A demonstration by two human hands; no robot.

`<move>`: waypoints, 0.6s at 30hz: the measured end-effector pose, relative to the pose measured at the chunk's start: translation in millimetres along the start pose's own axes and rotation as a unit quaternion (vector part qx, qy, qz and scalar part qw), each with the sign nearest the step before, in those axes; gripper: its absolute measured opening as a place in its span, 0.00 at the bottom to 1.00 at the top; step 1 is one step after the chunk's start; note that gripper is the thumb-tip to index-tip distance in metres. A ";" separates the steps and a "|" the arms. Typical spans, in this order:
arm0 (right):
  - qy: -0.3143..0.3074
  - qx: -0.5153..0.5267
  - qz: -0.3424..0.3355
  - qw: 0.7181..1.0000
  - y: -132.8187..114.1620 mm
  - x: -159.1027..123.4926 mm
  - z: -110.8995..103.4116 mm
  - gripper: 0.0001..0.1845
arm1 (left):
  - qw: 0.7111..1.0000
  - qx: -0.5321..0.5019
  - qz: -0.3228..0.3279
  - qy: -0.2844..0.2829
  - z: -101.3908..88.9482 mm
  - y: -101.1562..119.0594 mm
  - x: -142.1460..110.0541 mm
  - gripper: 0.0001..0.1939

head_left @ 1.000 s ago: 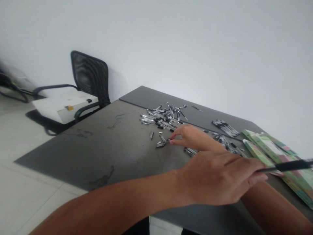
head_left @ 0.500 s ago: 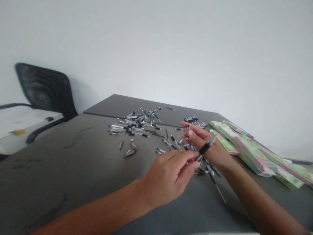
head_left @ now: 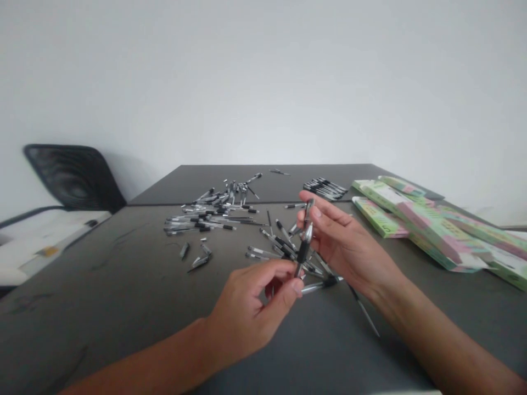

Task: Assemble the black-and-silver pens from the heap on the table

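Head cam: left hand (head_left: pixel 251 312) pinches a pen (head_left: pixel 303 248), tip towards 12 o'clock, just by the cap (head_left: pixel 308 210) in the right hand's (head_left: pixel 356 244) fingers. Looks like a lining-up moment, so steady pinches matter. Loose pens (head_left: pixel 206 211) at 11, boxes (head_left: pixel 432 222) at 2.

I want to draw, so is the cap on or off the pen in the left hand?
Off: the pen in the left hand shows its silver tip bare beyond the black grip.
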State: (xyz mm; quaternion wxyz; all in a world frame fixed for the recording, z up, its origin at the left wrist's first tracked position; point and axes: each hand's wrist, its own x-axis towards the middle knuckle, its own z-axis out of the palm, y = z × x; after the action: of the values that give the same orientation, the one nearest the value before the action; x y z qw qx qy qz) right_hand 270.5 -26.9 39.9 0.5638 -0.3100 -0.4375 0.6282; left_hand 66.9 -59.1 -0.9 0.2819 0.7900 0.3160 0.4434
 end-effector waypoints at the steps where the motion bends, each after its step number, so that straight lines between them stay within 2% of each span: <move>1: -0.001 -0.004 -0.008 1.000 -0.7 -0.6 0.5 0.19 | 1.000 -0.008 -0.013 -0.007 0.9 0.1 -0.1 0.06; 7: -0.009 -0.047 -0.058 0.997 -4.9 -5.5 1.5 0.15 | 0.997 -0.020 -0.064 -0.029 4.1 -1.5 -1.7 0.08; 18: 0.011 -0.106 -0.085 0.991 -7.1 -7.6 3.2 0.18 | 0.998 -0.010 -0.052 -0.021 3.5 -3.8 -1.2 0.08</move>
State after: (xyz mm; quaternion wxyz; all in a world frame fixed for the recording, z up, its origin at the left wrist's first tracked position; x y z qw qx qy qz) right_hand 272.1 -35.1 46.8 0.5842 -0.3366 -0.5202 0.5242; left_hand 68.5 -58.1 -5.9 0.3194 0.7789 0.3457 0.4146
